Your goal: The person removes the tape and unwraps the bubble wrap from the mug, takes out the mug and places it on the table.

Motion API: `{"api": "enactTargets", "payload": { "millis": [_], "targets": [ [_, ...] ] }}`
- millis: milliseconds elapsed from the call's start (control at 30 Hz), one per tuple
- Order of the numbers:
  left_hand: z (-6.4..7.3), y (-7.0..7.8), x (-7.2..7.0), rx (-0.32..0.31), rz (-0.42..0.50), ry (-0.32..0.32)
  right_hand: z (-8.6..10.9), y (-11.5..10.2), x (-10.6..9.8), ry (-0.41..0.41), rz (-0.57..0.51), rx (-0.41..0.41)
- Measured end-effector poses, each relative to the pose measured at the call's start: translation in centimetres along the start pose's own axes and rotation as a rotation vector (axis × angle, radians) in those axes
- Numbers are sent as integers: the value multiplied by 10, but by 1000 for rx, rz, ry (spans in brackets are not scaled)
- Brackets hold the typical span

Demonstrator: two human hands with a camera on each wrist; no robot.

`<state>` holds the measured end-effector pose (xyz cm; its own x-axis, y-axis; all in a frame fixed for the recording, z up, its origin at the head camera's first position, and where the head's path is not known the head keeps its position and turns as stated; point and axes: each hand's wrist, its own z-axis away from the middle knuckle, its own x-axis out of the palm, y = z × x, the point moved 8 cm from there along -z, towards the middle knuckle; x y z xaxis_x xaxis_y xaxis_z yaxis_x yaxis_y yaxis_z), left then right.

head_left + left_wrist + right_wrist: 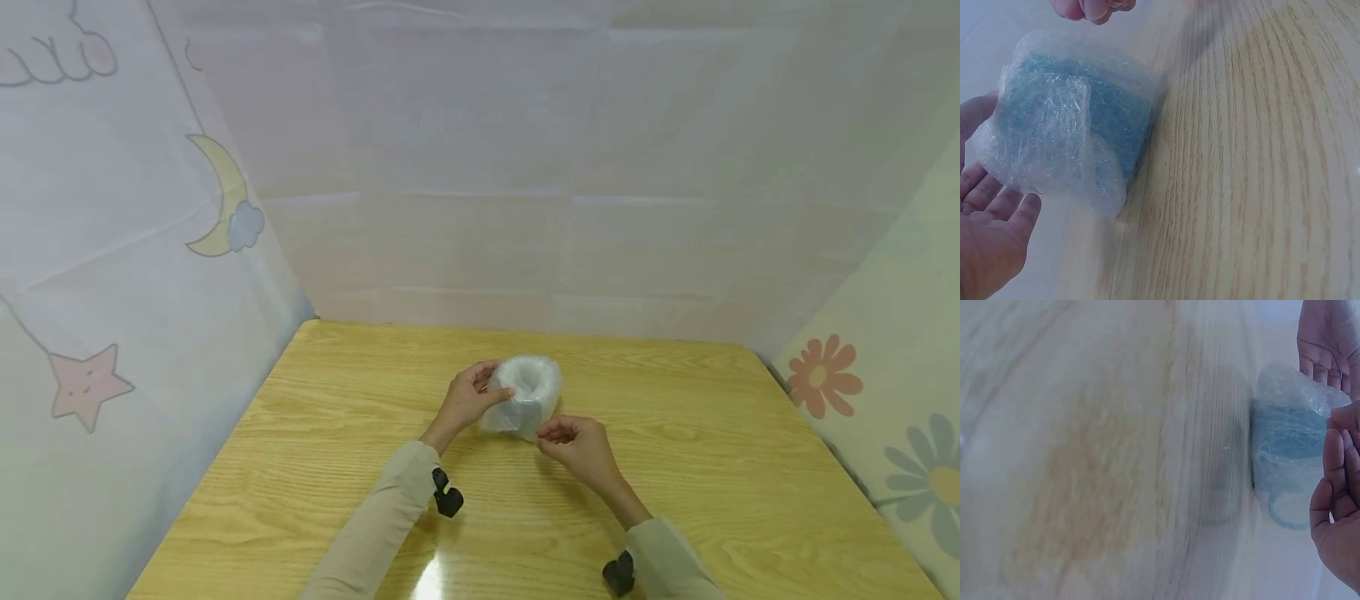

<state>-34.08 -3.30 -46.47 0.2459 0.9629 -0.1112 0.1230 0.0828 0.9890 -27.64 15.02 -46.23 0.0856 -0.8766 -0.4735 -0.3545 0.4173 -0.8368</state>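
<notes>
A squat bundle in clear bubble wrap (528,387) stands on the wooden table, with a round hollow in its top. Something bluish (1119,122) shows through the layers, but its kind is hidden. My left hand (467,398) holds the bundle's left side, thumb near the top rim and fingers round the far side. At the near right side, my right hand (581,450) has thumb and forefinger together, pinching what looks like an edge of the wrap. In the right wrist view, those fingers (1334,453) partly cover the bubble wrap (1291,450).
The wooden table (360,375) extends around the bundle on all sides. A pale sheet (480,167) hangs behind it, and printed sheets with a moon (225,200) and flowers (825,377) flank it. Each wrist carries a small black device (447,493).
</notes>
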Motion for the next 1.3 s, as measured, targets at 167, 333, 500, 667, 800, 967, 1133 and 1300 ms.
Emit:
{"api": "enactTargets", "payload": {
  "millis": [167,333,500,667,800,967,1133,1300],
  "targets": [
    [1,-1,-1,-6,3,4,4,-4,8,-48,-18,-22],
    [1,1,-1,2,8,2,8,-8,14,-78,-11,-46],
    [1,3,0,0,4,-12,9,-10,15,-65,1,-64],
    [10,20,0,-8,-15,-32,9,-14,13,-40,37,-112],
    [20,40,1,9,-26,-37,12,-19,7,3,46,-149],
    [16,32,1,6,-23,-40,17,-25,-4,78,84,-193],
    [3,7,0,8,4,-28,21,-31,-12,117,114,-252],
    [2,3,-1,15,8,-1,21,-33,-15,120,111,-275]
  ]
}}
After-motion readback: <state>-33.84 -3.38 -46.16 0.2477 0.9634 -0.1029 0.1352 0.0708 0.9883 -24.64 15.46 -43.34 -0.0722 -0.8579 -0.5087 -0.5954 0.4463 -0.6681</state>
